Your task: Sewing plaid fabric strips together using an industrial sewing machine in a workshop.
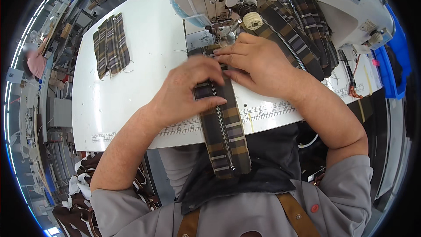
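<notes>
A plaid fabric strip with a metal zipper lies lengthwise from the sewing machine's presser foot over the table's front edge onto my lap. My left hand is over the strip's left side, its thumb spread from the fingers across the zipper; the other fingertips are smeared by motion. Beside the presser foot, my right hand rests with its fingers stretched out onto the strip's upper right edge, the thumb apart below them. Both hands look open. The strip's far end is partly hidden under fingers and machine.
More plaid zipper pieces are heaped right of the needle area, under the machine arm. A smaller plaid piece lies at the table's left. A blue bin hangs at the right edge, near a dark tool with orange cord.
</notes>
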Action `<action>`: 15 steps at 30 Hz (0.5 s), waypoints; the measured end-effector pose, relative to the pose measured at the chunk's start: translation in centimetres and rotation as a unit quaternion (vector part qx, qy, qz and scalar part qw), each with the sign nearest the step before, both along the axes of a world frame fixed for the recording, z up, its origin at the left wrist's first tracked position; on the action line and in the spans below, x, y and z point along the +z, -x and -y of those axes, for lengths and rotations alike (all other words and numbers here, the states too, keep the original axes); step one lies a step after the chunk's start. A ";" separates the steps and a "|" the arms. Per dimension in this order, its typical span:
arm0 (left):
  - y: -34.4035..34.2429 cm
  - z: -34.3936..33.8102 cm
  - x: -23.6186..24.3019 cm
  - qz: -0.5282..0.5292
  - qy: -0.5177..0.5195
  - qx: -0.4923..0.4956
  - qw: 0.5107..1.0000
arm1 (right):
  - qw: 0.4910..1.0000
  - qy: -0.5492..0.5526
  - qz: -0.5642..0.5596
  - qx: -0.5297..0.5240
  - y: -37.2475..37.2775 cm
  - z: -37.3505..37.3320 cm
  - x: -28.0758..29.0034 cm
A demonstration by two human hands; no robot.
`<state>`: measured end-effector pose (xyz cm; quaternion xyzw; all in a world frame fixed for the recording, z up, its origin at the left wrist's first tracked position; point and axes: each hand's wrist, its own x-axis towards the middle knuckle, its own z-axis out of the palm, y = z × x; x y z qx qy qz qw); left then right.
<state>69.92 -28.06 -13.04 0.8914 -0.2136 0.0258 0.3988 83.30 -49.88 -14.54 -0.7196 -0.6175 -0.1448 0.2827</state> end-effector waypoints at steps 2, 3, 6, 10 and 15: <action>-0.4 -0.3 0.1 0.037 -0.078 0.087 0.992 | 0.999 0.022 0.033 -0.014 0.2 0.0 0.3; -0.6 -0.5 -0.1 0.036 -0.077 0.085 0.993 | 0.999 0.030 0.032 -0.029 0.1 0.1 0.3; -1.1 -0.9 -0.4 0.082 -0.173 0.078 0.978 | 0.997 0.034 0.039 -0.048 0.1 0.2 0.2; -1.6 -1.3 -0.5 0.070 -0.219 0.077 0.970 | 0.997 0.015 0.054 -0.055 -0.2 -0.4 -0.1; -2.6 -1.7 -0.6 0.069 -0.209 0.075 0.973 | 0.996 0.018 0.061 -0.068 -0.6 -0.5 -0.2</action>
